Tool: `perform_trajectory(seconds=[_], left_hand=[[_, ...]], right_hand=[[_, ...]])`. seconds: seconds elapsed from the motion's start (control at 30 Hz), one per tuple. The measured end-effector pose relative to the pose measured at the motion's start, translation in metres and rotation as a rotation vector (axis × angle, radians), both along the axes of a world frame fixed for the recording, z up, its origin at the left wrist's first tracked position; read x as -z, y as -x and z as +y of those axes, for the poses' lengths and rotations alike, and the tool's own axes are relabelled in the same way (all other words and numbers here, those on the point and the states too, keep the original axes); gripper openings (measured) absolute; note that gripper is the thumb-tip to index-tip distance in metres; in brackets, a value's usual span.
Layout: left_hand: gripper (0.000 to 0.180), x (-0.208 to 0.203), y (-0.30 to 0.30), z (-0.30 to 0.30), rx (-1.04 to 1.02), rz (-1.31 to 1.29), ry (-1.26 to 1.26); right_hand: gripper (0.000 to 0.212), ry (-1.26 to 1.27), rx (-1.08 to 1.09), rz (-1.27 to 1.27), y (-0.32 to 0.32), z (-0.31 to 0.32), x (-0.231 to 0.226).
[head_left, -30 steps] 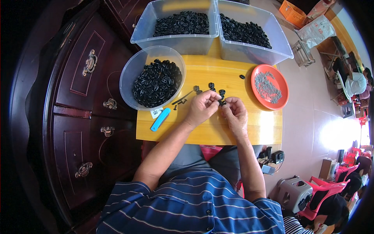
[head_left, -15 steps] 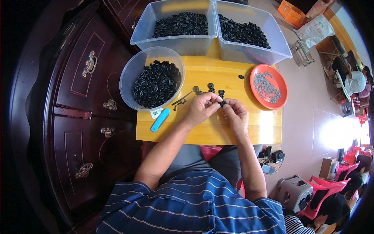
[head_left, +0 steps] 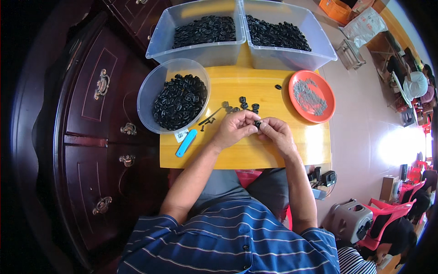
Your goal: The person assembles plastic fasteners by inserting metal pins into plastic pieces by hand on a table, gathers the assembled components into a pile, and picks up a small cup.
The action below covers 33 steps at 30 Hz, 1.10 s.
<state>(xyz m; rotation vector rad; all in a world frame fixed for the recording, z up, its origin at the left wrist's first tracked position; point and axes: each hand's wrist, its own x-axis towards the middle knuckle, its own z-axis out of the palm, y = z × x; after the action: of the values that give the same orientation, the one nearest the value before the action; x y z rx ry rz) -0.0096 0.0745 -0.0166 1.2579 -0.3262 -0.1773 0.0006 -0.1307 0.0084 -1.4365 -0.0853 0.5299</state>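
Note:
Over the middle of the wooden table, both my hands meet at a small black plastic piece. My left hand pinches it from one side, thumb and forefinger together. From the other side the fingertips of my right hand close on it. Fingers cover much of the piece, so its details are hidden. Just beyond them lie several similar black pieces, oval with holes, some stacked. Left of my left hand are a thin dark rod, a few dark screws and a blue-handled tool.
A round clear tub full of black pieces stands at the left. Two clear bins of black pieces sit at the back. A red plate of small grey metal bits rests at the right. Dark wooden cabinets flank the left side.
The whole view has shifted slightly. Both hands keep their hold on the small black piece, which looks turned a little between the fingertips.

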Motion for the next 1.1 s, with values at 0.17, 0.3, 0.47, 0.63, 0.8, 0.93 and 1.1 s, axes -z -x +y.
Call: perform_trajectory(seconds=[0.17,0.3,0.47,0.63,0.8,0.93,1.1], left_hand=[[0.029,-0.007,0.005,-0.005,0.037,0.04,-0.015],[0.033,-0.012,0.012,-0.008,0.039,0.044,-0.105],[0.039,-0.023,0.019,-0.014,0.026,-0.046,-0.15],[0.036,-0.026,0.024,-0.018,0.018,-0.056,-0.163],[0.029,-0.039,0.029,-0.024,-0.016,-0.063,-0.15],[0.026,-0.052,0.033,-0.029,-0.023,-0.107,-0.171],[0.027,-0.059,0.038,-0.03,-0.084,-0.14,-0.165]], right_hand=[[0.023,-0.03,-0.083,-0.006,-0.001,-0.01,0.005],[0.024,-0.042,-0.07,0.013,0.004,-0.012,-0.004],[0.022,-0.213,-0.06,0.133,0.008,-0.015,-0.003],[0.021,-0.269,-0.075,0.123,0.01,-0.017,-0.002],[0.021,-0.32,-0.096,0.15,0.013,-0.02,-0.006],[0.026,-0.369,-0.119,0.167,0.018,-0.019,-0.006],[0.025,-0.419,-0.14,0.148,0.022,-0.016,-0.013]])
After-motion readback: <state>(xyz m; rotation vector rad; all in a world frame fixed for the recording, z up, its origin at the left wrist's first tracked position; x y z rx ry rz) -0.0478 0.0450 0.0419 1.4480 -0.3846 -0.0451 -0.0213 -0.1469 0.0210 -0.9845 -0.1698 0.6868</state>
